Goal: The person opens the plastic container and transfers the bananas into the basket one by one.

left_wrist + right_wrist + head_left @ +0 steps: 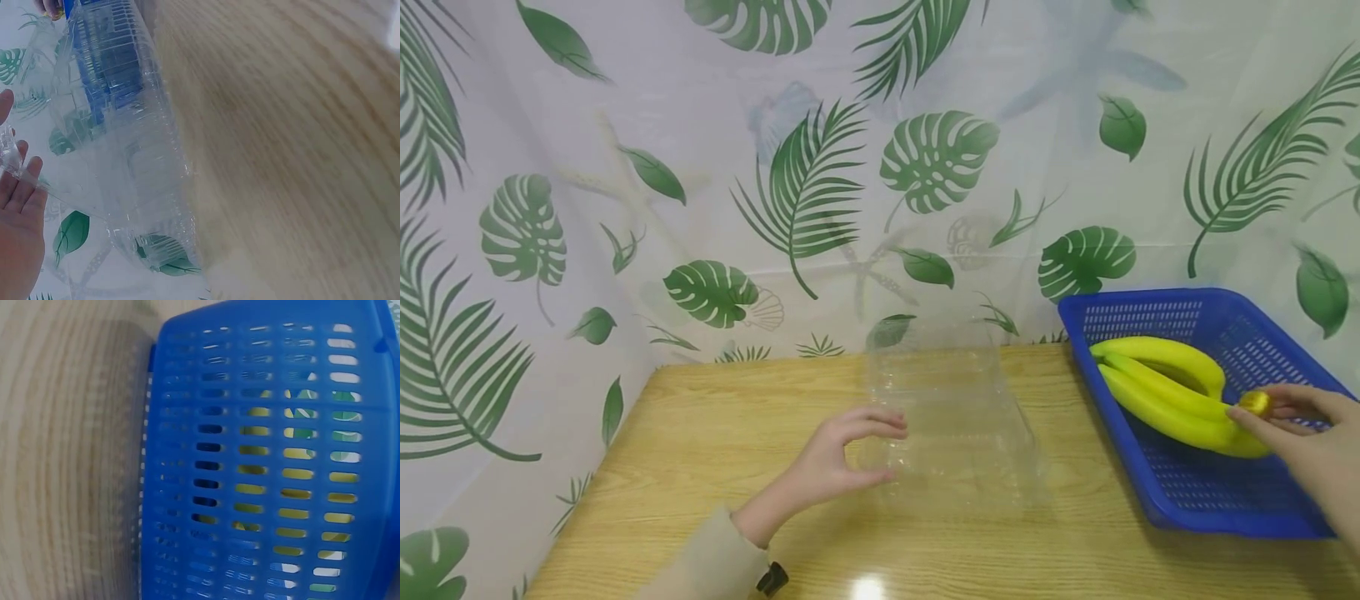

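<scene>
My left hand [838,454] is at the left side of a clear plastic container [955,454], thumb and fingers curved about its edge. In the left wrist view, part of the clear plastic [9,153] lies between the thumb and fingers [28,197]. At the right, my right hand [1315,425] pinches a small shiny gold object [1256,404] over a blue plastic basket [1138,475]; its exact kind cannot be told. Yellow bananas [1180,408] lie in the basket, just beside that object. The right wrist view shows the basket's slotted side [262,469], without the hand.
A light wooden table [722,433] carries the container and basket. Behind it hangs a white cloth [1000,208] printed with green leaves. The container's transparent raised part [932,333] stands towards the cloth. A dark strap [772,578] is at the left wrist.
</scene>
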Tool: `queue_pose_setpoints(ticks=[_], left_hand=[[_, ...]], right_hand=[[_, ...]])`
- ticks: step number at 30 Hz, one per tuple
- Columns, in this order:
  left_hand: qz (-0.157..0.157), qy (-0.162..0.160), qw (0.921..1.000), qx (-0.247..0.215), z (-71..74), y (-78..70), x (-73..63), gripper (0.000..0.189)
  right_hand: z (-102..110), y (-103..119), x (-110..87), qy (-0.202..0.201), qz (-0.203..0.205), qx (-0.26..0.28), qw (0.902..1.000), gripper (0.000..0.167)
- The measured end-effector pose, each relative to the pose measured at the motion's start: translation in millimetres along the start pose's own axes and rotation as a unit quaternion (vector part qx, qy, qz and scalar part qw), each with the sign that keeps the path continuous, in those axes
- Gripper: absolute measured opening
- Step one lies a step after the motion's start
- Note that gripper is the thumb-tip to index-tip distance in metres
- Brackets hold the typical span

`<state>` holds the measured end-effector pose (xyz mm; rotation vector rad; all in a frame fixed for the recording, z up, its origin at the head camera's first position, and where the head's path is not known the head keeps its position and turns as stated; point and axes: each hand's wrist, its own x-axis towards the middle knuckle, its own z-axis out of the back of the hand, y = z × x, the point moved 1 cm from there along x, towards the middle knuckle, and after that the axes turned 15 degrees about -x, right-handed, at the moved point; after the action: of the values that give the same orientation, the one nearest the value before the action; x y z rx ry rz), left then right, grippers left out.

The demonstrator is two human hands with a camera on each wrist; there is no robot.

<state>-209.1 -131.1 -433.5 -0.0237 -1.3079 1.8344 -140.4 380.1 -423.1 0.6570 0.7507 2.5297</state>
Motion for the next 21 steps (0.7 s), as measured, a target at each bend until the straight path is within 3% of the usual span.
queue_pose_setpoints(ticks=[4, 8, 14, 21], left_hand=[[-0.008, 0.006, 0.9999, -0.001, -1.2, 0.6, -3.2, 0.045], [-0.01, 0.013, 0.9998, -0.011, -2.5, 1.8, -6.2, 0.045], [-0.037, 0.017, 0.999, 0.015, -8.6, 2.6, -11.0, 0.045], [-0.023, 0.025, 0.9985, 0.044, -17.1, 2.4, -17.7, 0.05]], right_hand=[[-3.0, -2.5, -0.9, 0.022, 0.024, 0.004, 0.9995, 0.046], [-4.5, -7.2, -2.7, 0.03, 0.055, -0.026, 0.9977, 0.045], [-4.1, -9.9, -5.8, 0.031, 0.098, -0.064, 0.9927, 0.043], [-2.0, -9.6, -7.9, 0.031, 0.135, -0.1, 0.9852, 0.048]])
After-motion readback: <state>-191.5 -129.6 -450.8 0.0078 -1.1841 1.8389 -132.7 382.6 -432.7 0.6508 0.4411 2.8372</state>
